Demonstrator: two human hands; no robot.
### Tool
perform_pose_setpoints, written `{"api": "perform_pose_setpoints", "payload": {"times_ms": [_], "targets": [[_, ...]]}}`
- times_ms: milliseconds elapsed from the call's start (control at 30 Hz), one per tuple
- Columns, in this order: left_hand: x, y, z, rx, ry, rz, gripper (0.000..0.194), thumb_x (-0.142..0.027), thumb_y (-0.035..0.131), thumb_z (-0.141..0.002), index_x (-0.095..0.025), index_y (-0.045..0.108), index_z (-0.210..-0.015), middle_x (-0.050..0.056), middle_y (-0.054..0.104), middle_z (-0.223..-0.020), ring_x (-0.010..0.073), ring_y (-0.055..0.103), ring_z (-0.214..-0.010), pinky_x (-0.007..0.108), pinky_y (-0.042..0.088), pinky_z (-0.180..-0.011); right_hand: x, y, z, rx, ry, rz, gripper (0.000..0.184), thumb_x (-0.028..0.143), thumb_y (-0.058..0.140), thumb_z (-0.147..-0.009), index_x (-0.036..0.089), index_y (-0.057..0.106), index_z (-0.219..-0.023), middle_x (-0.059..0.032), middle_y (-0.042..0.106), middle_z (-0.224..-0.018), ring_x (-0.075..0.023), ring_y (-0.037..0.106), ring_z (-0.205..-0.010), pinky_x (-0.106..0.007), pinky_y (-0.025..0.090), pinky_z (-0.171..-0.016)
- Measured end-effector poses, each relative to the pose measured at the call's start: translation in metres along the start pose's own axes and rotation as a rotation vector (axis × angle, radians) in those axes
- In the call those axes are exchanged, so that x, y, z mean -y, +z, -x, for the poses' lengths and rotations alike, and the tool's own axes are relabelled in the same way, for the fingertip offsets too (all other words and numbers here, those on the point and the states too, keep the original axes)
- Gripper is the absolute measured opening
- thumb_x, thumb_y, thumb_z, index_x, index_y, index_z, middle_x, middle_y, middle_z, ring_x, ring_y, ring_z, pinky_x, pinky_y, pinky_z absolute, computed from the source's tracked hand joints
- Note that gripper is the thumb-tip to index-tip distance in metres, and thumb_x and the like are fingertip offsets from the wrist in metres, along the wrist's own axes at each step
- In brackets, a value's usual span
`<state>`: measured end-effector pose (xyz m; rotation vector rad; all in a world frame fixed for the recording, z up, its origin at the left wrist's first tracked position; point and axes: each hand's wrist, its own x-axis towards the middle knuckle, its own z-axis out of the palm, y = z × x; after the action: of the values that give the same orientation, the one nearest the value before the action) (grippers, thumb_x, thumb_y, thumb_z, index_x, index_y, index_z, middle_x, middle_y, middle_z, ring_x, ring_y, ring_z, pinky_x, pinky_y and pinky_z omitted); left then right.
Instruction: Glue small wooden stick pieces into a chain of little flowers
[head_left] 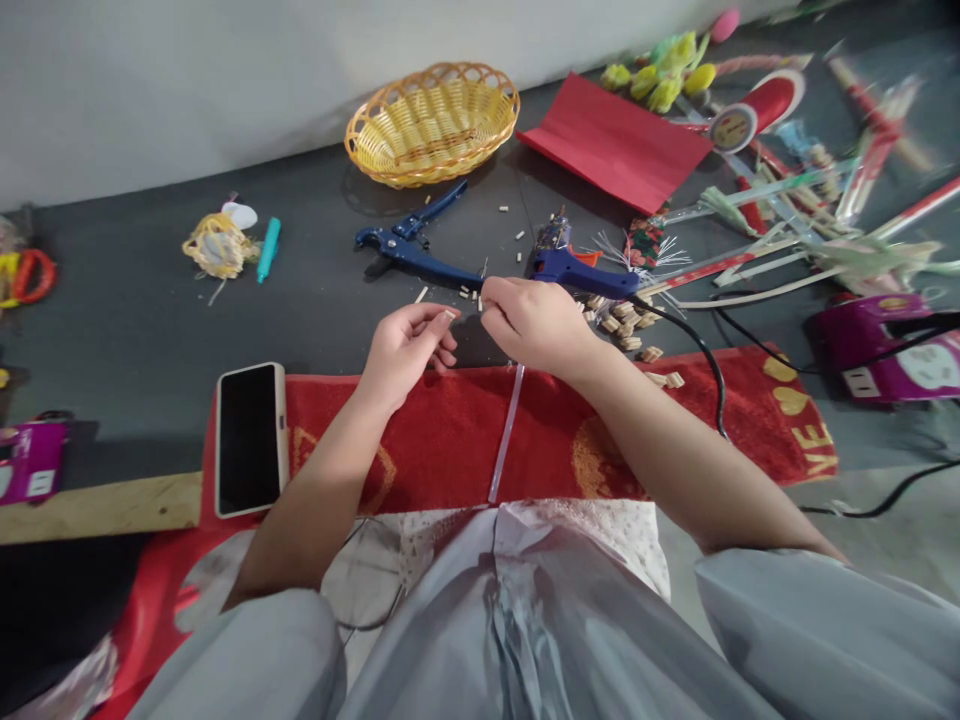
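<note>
Left hand (405,350): thumb and forefinger narrowed on a small pale piece (450,314), held over the tabletop (315,290) near the red towel (442,440). Right hand (536,322): fingers curled, just beside; cannot tell what, if anything, they grip. Blue cutter (397,246) lies beyond both hands; glue gun (574,272) near right hand. Translucent strip (507,430) crosses towel below right hand.

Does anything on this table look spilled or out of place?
Slightly: tiny white pieces lie scattered around the blue plier-shaped cutter, and a few beige pieces lie on the red cloth towel, apart from the heap beside the blue plastic glue gun.
</note>
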<state>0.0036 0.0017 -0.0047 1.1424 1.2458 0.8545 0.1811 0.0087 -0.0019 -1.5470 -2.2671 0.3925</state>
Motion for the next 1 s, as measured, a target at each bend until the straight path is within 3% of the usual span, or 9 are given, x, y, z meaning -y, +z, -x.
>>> {"api": "perform_pose_setpoints", "payload": {"times_ms": [167, 300, 433, 533, 700, 1000], "targets": [[0.001, -0.001, -0.001, 0.006, 0.007, 0.002, 0.02, -0.033, 0.067, -0.086, -0.014, 0.066, -0.092, -0.004, 0.058, -0.06, 0.006, 0.057, -0.045, 0.014, 0.044, -0.04, 0.002, 0.003, -0.001, 0.034, 0.011, 0.037, 0.03, 0.029, 0.038, -0.096, 0.013, 0.064, -0.093, -0.0103, 0.069, -0.087, -0.0159, 0.051, -0.069, -0.03, 0.023, -0.06], [0.002, -0.001, 0.0, 0.007, -0.005, -0.015, 0.022, -0.035, 0.068, -0.086, -0.014, 0.065, -0.093, -0.004, 0.058, -0.06, 0.0058, 0.056, -0.045, 0.015, 0.044, -0.041, 0.001, 0.001, -0.001, 0.046, 0.004, 0.031, 0.035, 0.037, 0.045, -0.096, 0.014, 0.064, -0.077, -0.0077, 0.066, -0.078, -0.0142, 0.046, -0.065, -0.029, 0.022, -0.059], [0.001, -0.001, 0.0, 0.005, -0.01, -0.029, 0.024, -0.037, 0.068, -0.085, -0.014, 0.064, -0.093, -0.004, 0.058, -0.059, 0.0057, 0.056, -0.045, 0.015, 0.044, -0.041, -0.001, 0.001, -0.001, 0.014, -0.051, -0.007, 0.034, 0.034, 0.046, -0.094, 0.015, 0.064, -0.072, -0.007, 0.064, -0.077, -0.0137, 0.047, -0.066, -0.028, 0.023, -0.058], [0.0, 0.0, 0.0, 0.0, -0.015, -0.023, 0.024, -0.037, 0.069, -0.084, -0.015, 0.064, -0.091, -0.004, 0.058, -0.059, 0.0054, 0.055, -0.044, 0.015, 0.044, -0.04, -0.001, 0.003, 0.001, -0.029, -0.075, -0.054, 0.02, 0.024, 0.051, -0.088, 0.015, 0.069, -0.088, -0.0068, 0.068, -0.086, -0.0142, 0.053, -0.07, -0.027, 0.028, -0.059], [0.0, -0.001, 0.0, 0.004, -0.032, -0.013, 0.026, -0.04, 0.071, -0.082, -0.016, 0.063, -0.087, -0.004, 0.057, -0.058, 0.0054, 0.053, -0.042, 0.015, 0.041, -0.037, -0.001, 0.008, 0.002, -0.085, -0.168, -0.145, 0.031, 0.02, 0.05, -0.09, 0.015, 0.068, -0.114, -0.0085, 0.07, -0.098, -0.0145, 0.06, -0.075, -0.026, 0.039, -0.064], [-0.008, -0.003, 0.002, 0.093, -0.185, 0.074, 0.027, -0.038, 0.069, -0.08, -0.017, 0.056, -0.07, -0.005, 0.053, -0.05, 0.0037, 0.045, -0.035, 0.015, 0.031, -0.031, 0.001, 0.01, 0.005, -0.194, -0.231, -0.204, 0.028, 0.028, 0.048, -0.095, 0.015, 0.073, -0.094, -0.0083, 0.071, -0.092, -0.016, 0.063, -0.082, -0.026, 0.043, -0.066]]}}
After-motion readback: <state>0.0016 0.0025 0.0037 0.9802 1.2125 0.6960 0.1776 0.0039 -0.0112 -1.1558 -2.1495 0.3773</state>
